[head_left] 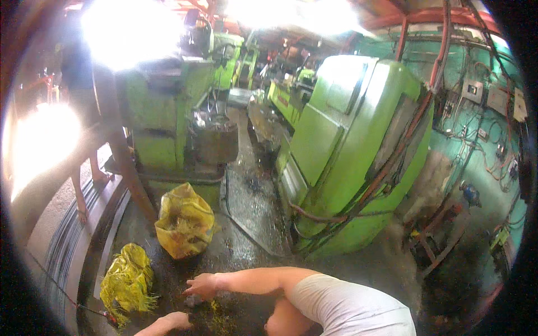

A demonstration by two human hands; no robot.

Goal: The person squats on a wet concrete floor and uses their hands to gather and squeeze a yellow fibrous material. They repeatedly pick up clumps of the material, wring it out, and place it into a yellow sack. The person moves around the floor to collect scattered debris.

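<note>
My right hand [203, 284] reaches leftward low over the dark floor, its fingers stretched out and a little apart. Just under its fingertips lies a small dark grey lump [193, 301], too blurred to name; I cannot tell whether the hand touches it. My left hand [178, 320] is close by at the lower edge, its fingers smeared and partly lost against the floor. Yellow-green scraps [218, 322] are scattered beside the hands. To their left rests a crumpled yellow woven sack [128, 277] with frayed edges. Beyond stands an open yellow sack [185, 224] with tangled stringy stuff inside.
A large green machine [336, 145] with cables along its side stands right of centre. Another green machine [151, 123] is at the far left. Long metal rods [70, 235] lie along the left, near a bystander's bare legs [81, 196]. A metal frame [440, 241] stands right.
</note>
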